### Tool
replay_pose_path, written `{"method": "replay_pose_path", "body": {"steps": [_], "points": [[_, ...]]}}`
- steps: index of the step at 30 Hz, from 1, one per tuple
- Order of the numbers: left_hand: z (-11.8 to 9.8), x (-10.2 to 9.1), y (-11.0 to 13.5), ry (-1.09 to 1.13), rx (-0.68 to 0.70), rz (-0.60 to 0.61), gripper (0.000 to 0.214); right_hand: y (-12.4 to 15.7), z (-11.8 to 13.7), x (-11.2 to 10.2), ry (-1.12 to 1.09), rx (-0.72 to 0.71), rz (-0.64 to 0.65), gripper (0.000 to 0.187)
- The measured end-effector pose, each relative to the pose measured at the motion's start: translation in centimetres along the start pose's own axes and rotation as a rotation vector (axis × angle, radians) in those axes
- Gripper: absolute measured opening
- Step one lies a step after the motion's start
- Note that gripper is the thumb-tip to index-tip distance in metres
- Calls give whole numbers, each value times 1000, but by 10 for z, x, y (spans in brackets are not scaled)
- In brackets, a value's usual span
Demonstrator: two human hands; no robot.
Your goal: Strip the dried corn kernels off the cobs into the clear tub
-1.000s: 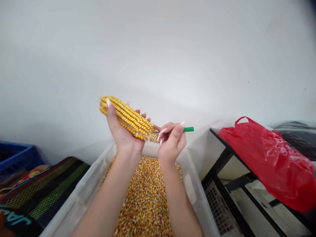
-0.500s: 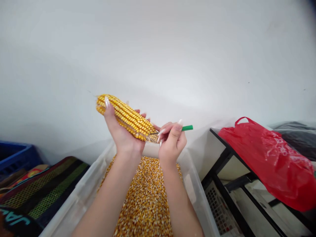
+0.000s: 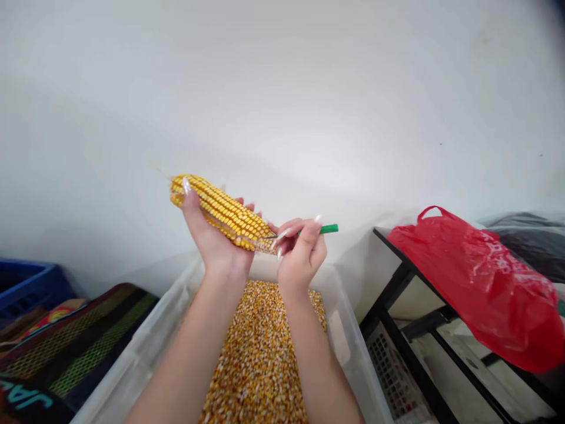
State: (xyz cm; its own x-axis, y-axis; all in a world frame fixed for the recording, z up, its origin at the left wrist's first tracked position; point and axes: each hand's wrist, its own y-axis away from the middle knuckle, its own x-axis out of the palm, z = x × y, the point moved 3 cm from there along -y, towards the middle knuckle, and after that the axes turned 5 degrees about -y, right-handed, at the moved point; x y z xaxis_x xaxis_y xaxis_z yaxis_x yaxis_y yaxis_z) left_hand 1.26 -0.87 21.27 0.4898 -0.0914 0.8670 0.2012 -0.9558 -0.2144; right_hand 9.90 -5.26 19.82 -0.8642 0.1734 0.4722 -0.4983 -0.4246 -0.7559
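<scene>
A yellow corn cob (image 3: 229,213) lies tilted across my left hand (image 3: 216,241), which is wrapped round it from below with the thumb near its far left end. A strip along the cob's lower side and its right end shows no kernels. My right hand (image 3: 300,253) grips a thin-shafted tool with a green handle (image 3: 329,228), like a small screwdriver or awl. Its metal shaft reaches to the right end of the cob; the very tip is hard to make out. Below both hands, loose corn kernels (image 3: 260,353) fill a translucent plastic bin (image 3: 353,347).
On the right, a red plastic bag (image 3: 477,282) lies on a black-framed table (image 3: 406,277), with a white basket (image 3: 392,371) underneath. A blue crate (image 3: 35,282) and a striped mesh bag (image 3: 83,341) stand left. A white wall (image 3: 282,106) rises behind.
Both hands, with the cob and the tool, have shifted slightly left in view. The tool's shaft has moved a little along the cob's right end. Both grips look the same.
</scene>
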Motion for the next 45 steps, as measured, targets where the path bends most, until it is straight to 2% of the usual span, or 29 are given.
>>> {"method": "replay_pose_path", "body": {"steps": [6,14,23,29,36,45], "points": [[0,-1,1,4,-4,11,50,5,3,2,9,-166,-9,39],[-2,-1,3,-5,-21,30,45,8,-1,1,79,-233,98,35],[-4,-2,-5,-123,-39,38,38,1,-5,-1,170,10,232,38],[0,3,-5,-197,-116,97,46,-5,-1,-6,191,143,293,37],[3,1,-8,-223,-150,212,45,-9,-3,-5,256,224,349,42],[9,7,-9,-150,-194,237,37,-8,-5,-4,379,259,443,43]]}}
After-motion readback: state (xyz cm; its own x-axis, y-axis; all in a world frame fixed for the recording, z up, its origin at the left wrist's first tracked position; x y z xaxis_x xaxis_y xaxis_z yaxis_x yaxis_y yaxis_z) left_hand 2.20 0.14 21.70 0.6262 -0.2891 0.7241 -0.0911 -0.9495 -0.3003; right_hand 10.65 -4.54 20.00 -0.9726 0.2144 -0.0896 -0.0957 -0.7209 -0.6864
